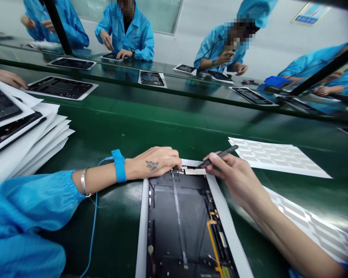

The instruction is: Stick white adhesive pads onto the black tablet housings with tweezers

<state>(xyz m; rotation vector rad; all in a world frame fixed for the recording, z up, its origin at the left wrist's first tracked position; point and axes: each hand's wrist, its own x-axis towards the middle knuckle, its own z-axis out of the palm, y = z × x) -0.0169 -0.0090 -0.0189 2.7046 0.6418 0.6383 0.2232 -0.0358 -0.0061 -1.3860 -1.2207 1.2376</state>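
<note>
An open tablet chassis (pixel 188 227) lies in a white tray (pixel 142 231) in front of me on the green belt. My left hand (pixel 156 162), wearing a blue wrist strap (pixel 119 166), rests at the chassis's top edge with its fingers curled and pressed on a small part (pixel 177 170) there. My right hand (pixel 234 177) pinches dark tweezers (pixel 219 155), whose tip touches a white strip (pixel 195 170) at the top edge of the chassis.
A stack of white trays with chassis (pixel 20 131) sits at the left. Sheets of white sticker backing (pixel 278 156) lie to the right. Across the belt, several people in blue coats work at more trays (pixel 60 88).
</note>
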